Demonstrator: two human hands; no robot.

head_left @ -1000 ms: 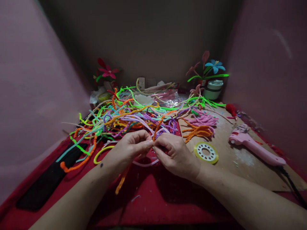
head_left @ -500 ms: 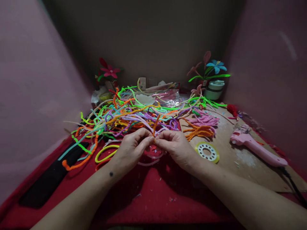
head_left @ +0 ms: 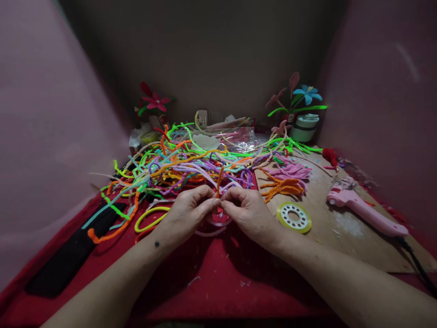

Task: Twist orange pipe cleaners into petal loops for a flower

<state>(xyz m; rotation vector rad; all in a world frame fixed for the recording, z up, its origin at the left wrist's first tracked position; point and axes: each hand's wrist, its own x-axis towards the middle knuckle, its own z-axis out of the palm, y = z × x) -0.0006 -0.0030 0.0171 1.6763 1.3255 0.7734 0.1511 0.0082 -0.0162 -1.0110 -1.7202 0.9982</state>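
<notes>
Between my two hands stands a short orange pipe cleaner (head_left: 220, 180), its free end pointing up and away from me. My left hand (head_left: 193, 209) is closed, thumb and forefinger pinching the low end of it. From the other side my right hand (head_left: 249, 209) pinches at the same spot, fingertips almost touching the left ones. The low end of the orange piece is hidden by the fingertips. Just beyond my hands lies a tangled heap of coloured pipe cleaners (head_left: 191, 171). Under my fingers a pale ring-shaped strand (head_left: 211, 234) rests on the red cloth (head_left: 218, 282).
At right, a brown board (head_left: 317, 246) carries a pink glue gun (head_left: 368, 209), a yellow tape roll (head_left: 294, 217), and orange pipe cleaners (head_left: 283, 187). A black flat case (head_left: 64, 255) lies left. Behind stand a blue flower (head_left: 308, 94) and a red flower (head_left: 157, 102).
The orange pipe cleaner's upper end has tilted slightly to the left and stands more upright. Both hands keep their pinch with only a small shift of the fingers.
</notes>
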